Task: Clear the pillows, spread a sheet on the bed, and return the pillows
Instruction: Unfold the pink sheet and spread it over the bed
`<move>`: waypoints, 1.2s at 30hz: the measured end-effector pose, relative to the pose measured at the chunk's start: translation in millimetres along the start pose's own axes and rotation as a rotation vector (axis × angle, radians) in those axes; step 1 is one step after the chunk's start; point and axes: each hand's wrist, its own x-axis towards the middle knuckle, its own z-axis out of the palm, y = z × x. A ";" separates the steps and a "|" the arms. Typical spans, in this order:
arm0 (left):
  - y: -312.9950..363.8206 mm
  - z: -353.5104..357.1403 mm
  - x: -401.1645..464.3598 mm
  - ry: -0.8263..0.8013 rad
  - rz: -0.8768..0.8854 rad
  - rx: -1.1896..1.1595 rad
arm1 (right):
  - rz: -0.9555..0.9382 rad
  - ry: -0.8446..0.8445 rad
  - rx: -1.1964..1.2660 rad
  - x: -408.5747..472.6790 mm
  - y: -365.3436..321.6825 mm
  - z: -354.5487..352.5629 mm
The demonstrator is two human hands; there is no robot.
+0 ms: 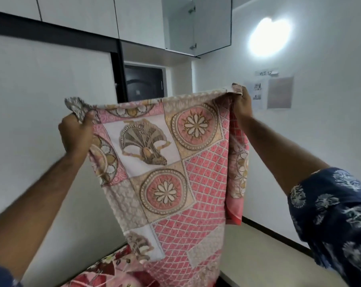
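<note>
I hold a pink and beige patterned sheet (pixel 175 172) up in front of me, still partly folded and hanging down. My left hand (pixel 76 133) grips its upper left corner. My right hand (pixel 242 104) grips the upper right corner, a little higher. The sheet's lower end hangs over the bed (pixel 105 272), whose red and pink floral cover shows at the bottom. No pillows are in view.
A white sliding wardrobe (pixel 40 100) stands close on the left. A dark door (pixel 143 83) is straight ahead. An open overhead cabinet (pixel 198 25) hangs above. Papers (pixel 279 92) are stuck on the right wall, under a bright lamp (pixel 268 36). Cream floor (pixel 258 251) lies to the right.
</note>
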 end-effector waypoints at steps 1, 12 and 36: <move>1.2 15.1 -5.4 -0.004 -0.014 -0.005 | 0.004 -0.010 -0.012 6.3 7.9 -7.5; 93.0 196.5 -67.0 0.065 0.041 -0.143 | -0.006 -0.089 0.000 132.1 145.9 -159.6; 69.5 365.2 -48.4 0.387 0.084 -0.009 | -0.095 -0.233 0.298 337.3 287.5 -35.8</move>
